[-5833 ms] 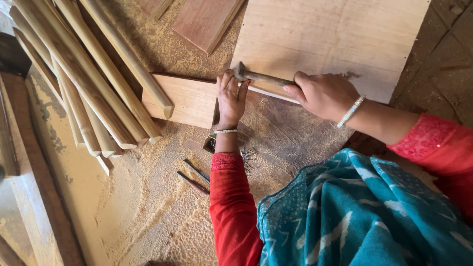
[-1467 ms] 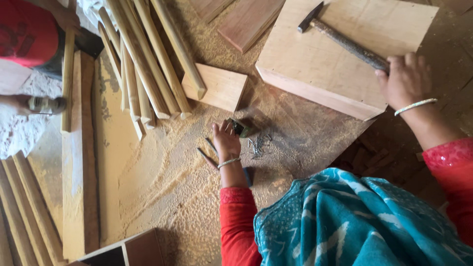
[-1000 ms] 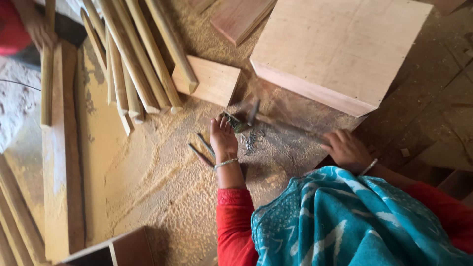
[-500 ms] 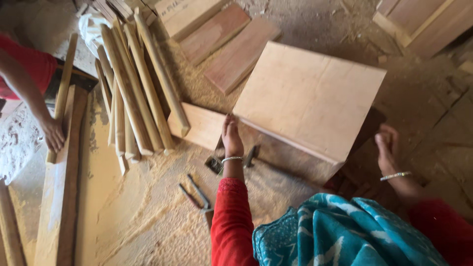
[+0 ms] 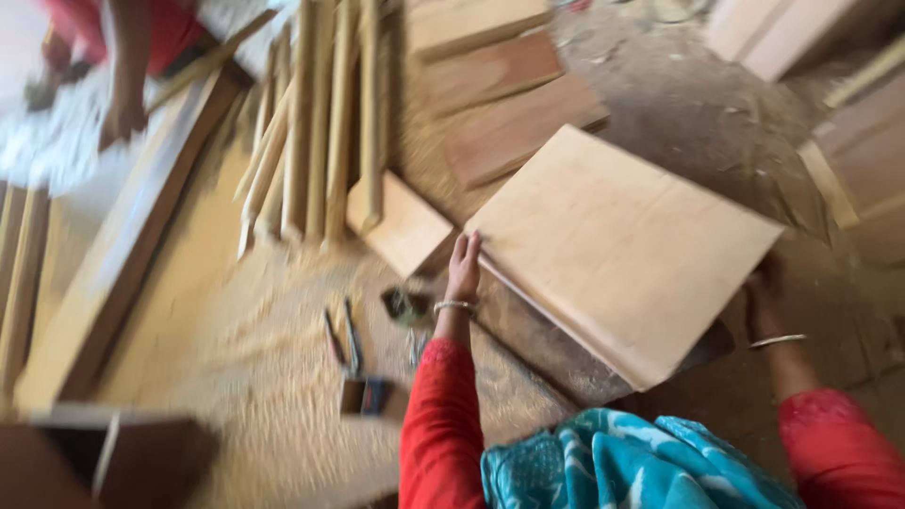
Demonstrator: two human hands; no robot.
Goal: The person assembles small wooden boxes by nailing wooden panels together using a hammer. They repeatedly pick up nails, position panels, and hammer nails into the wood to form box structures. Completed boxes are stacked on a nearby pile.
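Sawdust-strewn floor (image 5: 236, 377) carries a stiff, probably heavy plywood panel (image 5: 622, 250), left hand (image 5: 464, 269) flat at its nine-o'clock corner, right hand (image 5: 768, 297) gripping its four-o'clock edge.

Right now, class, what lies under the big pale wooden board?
The pale board is tilted, with dark shadowed floor under its near edge. Left hand touches its corner; right hand is partly hidden beneath. Anything further under is covered.
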